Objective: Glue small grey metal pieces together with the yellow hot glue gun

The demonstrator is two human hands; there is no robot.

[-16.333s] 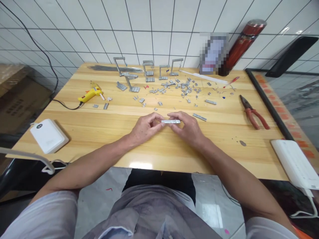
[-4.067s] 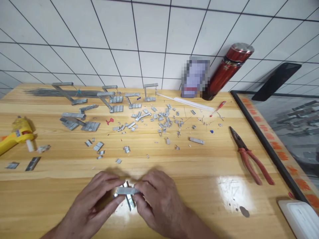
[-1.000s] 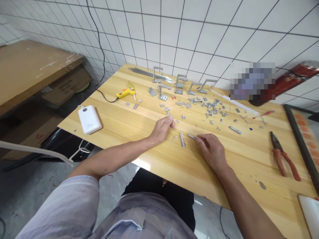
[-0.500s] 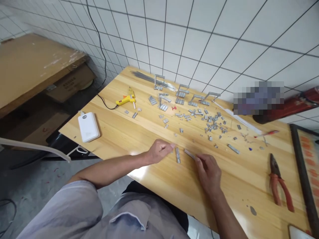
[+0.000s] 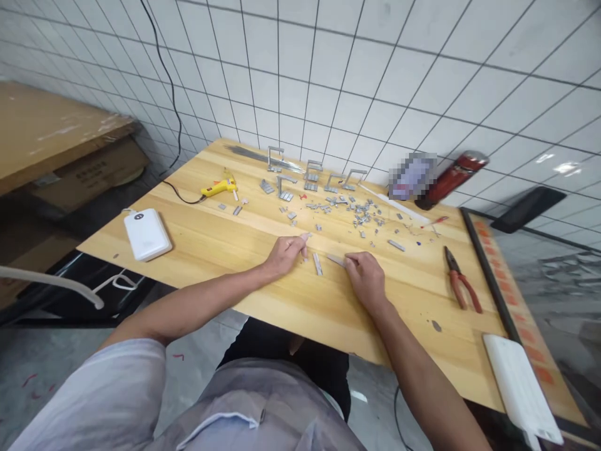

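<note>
My left hand is closed in a pinch just above the wooden table. A tiny greyish bit shows at its fingertips, too small to name. My right hand pinches the near end of a thin grey strip, which points left toward the other hand. Between my two hands a short grey jointed strip lies on the wood. Beyond them are many loose small grey pieces and several little grey frames on slatted bases.
A yellow glue gun lies at the back left, near a white power bank. Red-handled pliers are on the right. Behind them a red cylinder leans at the tiled wall. A white device overhangs the right front.
My view has turned right and shows more of the table's right side. My left fingertips have lifted slightly away from the jointed strip. The right hand keeps hold of its strip.
</note>
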